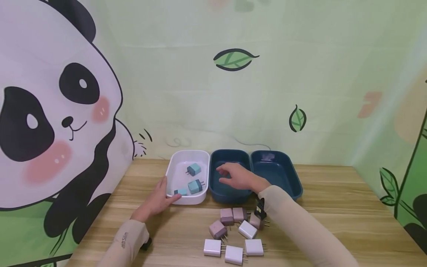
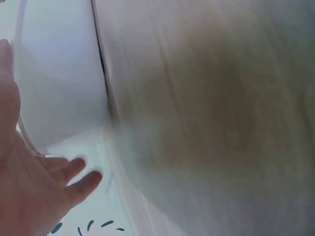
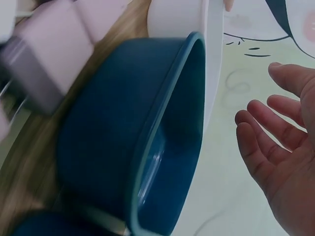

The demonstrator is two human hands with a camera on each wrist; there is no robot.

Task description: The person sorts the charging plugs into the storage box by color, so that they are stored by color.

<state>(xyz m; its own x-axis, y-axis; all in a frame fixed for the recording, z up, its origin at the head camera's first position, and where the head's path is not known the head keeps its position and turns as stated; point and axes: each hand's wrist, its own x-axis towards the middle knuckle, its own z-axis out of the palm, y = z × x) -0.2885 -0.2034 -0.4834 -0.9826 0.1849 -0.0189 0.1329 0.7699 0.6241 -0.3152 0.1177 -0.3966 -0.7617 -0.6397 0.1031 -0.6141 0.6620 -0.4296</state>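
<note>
Above the first dark blue tray (image 1: 230, 196), the one in the middle of three trays, the right hand (image 1: 239, 178) hangs in the air with its fingers released, a little bent and apart from each other. At the near left corner of the white tray (image 1: 193, 200), the left hand (image 1: 156, 199) rests with loose fingers: its thumb lies at the front rim and the other fingers are along the left side, not clenched.

Inside this white tray there are three blue-green plugs (image 1: 195, 186): one is farther back, one is in front of it, and one is close to the front wall, partly hidden by the rim. The second dark blue tray (image 1: 277, 176) stands on the right, just beside the first.

In front of the trays, eight more plugs lie on the wooden table (image 1: 333, 207). Four are pink plugs (image 1: 218, 229), which lie nearer to the trays, and four are white plugs (image 1: 234, 254), mostly nearer to the person. Two beige sleeves (image 1: 300, 226) cover the arms. Behind the table, on the green backdrop (image 1: 186, 92), one big panda (image 1: 86, 126) is drawn at the left.
</note>
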